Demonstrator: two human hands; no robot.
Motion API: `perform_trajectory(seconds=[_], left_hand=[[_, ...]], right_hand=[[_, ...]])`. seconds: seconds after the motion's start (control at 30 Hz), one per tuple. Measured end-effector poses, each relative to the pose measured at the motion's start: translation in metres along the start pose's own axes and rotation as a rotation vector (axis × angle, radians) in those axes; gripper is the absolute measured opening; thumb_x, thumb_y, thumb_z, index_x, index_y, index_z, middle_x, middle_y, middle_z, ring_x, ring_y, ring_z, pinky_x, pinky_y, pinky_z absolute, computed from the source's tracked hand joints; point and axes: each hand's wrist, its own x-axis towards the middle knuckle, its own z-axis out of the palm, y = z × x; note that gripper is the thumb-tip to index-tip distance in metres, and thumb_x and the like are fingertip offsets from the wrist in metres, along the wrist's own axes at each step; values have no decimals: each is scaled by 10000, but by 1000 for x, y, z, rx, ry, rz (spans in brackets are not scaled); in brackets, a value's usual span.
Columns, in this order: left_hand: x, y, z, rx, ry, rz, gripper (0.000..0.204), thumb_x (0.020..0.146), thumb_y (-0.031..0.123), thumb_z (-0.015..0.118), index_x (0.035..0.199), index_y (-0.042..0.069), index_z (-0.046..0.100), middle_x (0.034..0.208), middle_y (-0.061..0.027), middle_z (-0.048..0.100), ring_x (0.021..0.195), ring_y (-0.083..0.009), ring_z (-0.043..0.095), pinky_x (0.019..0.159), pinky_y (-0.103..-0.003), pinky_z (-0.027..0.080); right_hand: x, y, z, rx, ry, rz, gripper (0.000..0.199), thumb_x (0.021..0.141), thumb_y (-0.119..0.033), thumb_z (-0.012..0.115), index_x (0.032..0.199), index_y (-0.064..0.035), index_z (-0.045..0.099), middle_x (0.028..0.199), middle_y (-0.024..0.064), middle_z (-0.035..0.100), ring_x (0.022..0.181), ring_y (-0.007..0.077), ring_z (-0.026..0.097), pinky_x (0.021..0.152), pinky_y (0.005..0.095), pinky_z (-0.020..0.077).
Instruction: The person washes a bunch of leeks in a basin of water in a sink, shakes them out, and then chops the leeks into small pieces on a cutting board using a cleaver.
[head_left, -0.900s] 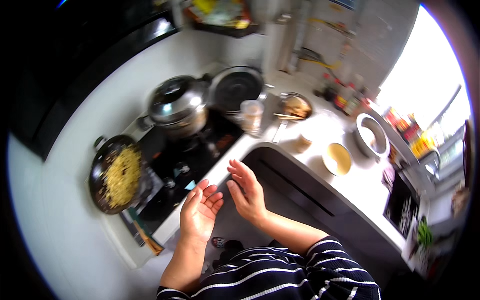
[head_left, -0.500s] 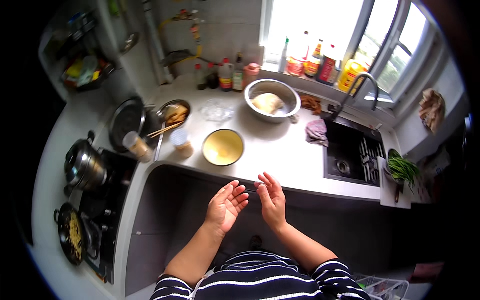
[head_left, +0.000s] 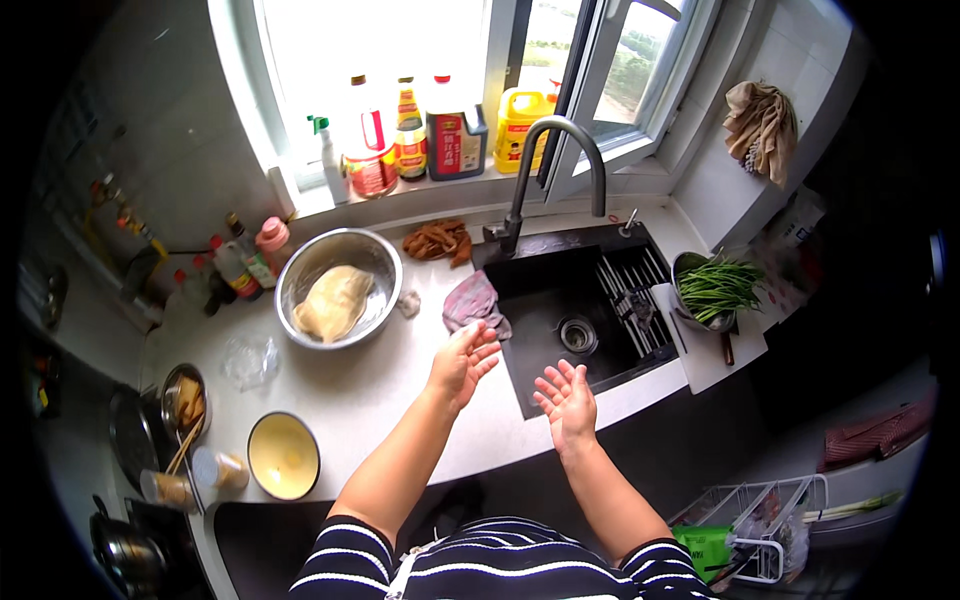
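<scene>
Both hands are bare and empty at the front of the sink, so the step in hand looks like a pause between holds, with nothing being worked on. The left hand [head_left: 463,368] has a wide, relaxed grip, fingers loosely spread, beside the near edge of a pink-grey cloth [head_left: 474,300]; whether its fingertips touch the cloth cannot be told. The right hand [head_left: 568,412] is likewise wide, fingers splayed, by the near rim of the black sink [head_left: 535,330]. The cloth lies crumpled on the counter [head_left: 365,388] at the sink's left edge, and the curved faucet [head_left: 513,205] rises behind the basin. As a judgement, taking up the cloth calls for lowering the left hand and closing its fingers, while working the faucet calls for a longer reach forward across the basin.
</scene>
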Motion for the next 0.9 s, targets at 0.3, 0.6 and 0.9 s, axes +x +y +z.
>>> perform_trajectory(seconds=[0.3,0.6,0.9], left_hand=[[237,36,51,272,63,110,413,955,334,527,1247,41,536,1255,-92,590,1161,-224,558,981,-378,400],[269,42,34,220,359,212,584,964,399,490,1388,10,389,1395,-165,468,1291,-287,442,1091,-421,287],[245,-152,95,43,387,-257,507,950,509,450,1160,58,547,1137,-133,588,1053,-279,539,898,-404,428]], right_hand=[[139,-58,9,359,-58,182,774,977,-575,263,1442,44,249,1479,216,321,1334,321,383,1128,430,264],[254,-62,-7,532,33,380,588,1013,-427,316,1341,57,384,1322,213,495,1200,335,515,1048,438,375],[258,-34,-18,-383,-142,283,632,959,-456,499,1380,10,427,1415,150,441,1355,237,340,1109,335,254]])
